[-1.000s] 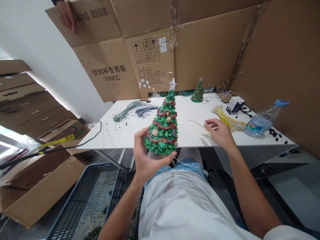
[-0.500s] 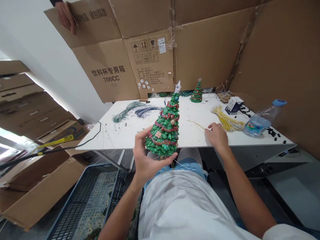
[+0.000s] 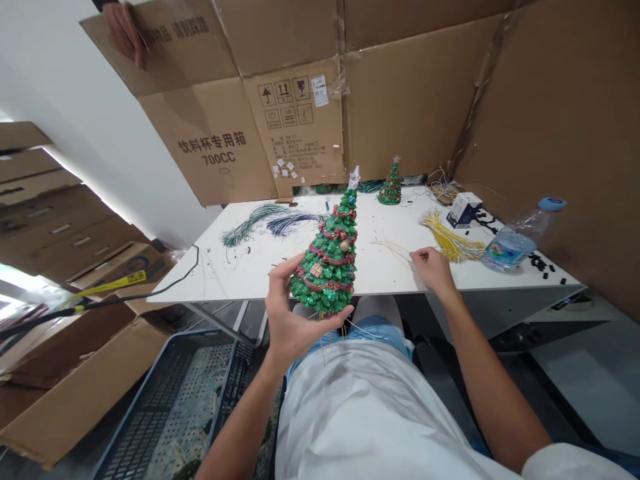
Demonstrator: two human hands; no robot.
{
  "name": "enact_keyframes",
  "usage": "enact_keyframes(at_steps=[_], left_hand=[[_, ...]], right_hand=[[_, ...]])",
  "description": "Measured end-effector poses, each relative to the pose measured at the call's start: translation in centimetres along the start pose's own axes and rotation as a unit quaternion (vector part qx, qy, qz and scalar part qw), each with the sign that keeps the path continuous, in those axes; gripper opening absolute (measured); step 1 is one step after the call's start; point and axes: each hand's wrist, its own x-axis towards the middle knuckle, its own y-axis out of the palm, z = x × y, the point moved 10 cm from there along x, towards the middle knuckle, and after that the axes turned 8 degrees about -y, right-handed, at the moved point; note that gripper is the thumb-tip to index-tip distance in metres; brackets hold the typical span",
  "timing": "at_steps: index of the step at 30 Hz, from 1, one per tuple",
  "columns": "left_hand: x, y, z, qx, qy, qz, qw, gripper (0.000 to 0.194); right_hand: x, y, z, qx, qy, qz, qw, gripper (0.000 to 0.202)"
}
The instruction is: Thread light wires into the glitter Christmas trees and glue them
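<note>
My left hand (image 3: 295,320) is wrapped round the base of a green decorated Christmas tree (image 3: 327,257), which leans slightly right over the table's front edge. Thin wires hang under its base. At the right, my right hand (image 3: 434,267) pinches the end of some thin yellow wires (image 3: 393,247) just above the white table (image 3: 250,273). Beyond that hand lies a bundle of yellow wires (image 3: 450,237). Green wires (image 3: 255,223) and dark blue wires (image 3: 293,222) are spread out on the left part of the table.
A smaller tree (image 3: 391,187) stands at the back near a small box (image 3: 465,209). A water bottle (image 3: 520,237) and black bits are at the right. Cardboard (image 3: 410,107) walls the table; another person's hand (image 3: 125,33) rests on it. A blue crate (image 3: 165,400) sits lower left.
My right hand has closed more tightly on the yellow wires, and their strands are more spread apart. The left hand still holds the tree. The whole view has shifted slightly.
</note>
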Motion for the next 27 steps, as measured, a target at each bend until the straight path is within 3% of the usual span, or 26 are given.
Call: enact_keyframes(at_steps=[6, 14, 20, 27], left_hand=[[0.0, 0.0, 0.1, -0.001, -0.005, 0.005, 1.0, 0.098], [0.0, -0.1, 0.0, -0.016, 0.002, -0.001, 1.0, 0.097], [0.0, -0.1, 0.1, -0.018, -0.001, -0.001, 1.0, 0.098], [0.1, -0.4, 0.2, -0.014, -0.009, -0.014, 1.0, 0.096]], right_hand=[[0.6, -1.3, -0.7, 0.084, -0.001, -0.079, 0.993, 0.035], [0.7, -1.9, -1.3, 0.141, -0.011, -0.127, 0.982, 0.041], [0.8, -2.3, -0.6, 0.102, -0.039, -0.119, 0.987, 0.038], [0.5, -3.1, 0.4, -0.045, -0.1, -0.073, 0.991, 0.025]])
